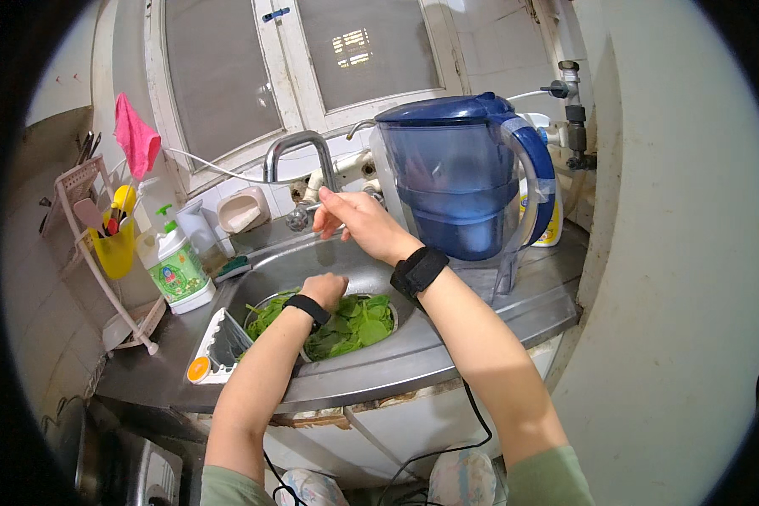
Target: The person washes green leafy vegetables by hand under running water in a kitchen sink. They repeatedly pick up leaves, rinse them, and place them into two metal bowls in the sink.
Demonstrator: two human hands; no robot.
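Observation:
A stainless-steel sink (379,265) lies before me. Green leafy vegetables (370,326) fill a round metal container in it, with water visible among the leaves. My left hand (326,291) is over the far side of the greens, fingers curled down; whether they grip a leaf is hidden. Higher up, beside the tap, I hold my right hand (370,221) with thumb raised, fingers loosely bent and nothing visible in it. The curved chrome tap (300,139) rises behind it. A round tap knob (297,219) sits just left of my right fingertips. Both wrists wear black bands.
A large blue water filter pitcher (455,171) stands close to my right forearm. Left of the sink are a green-labelled pump bottle (180,269), a scouring sponge (233,268), a soap dish (243,209) and a white corner strainer (218,348). A black cable (474,405) hangs below the counter.

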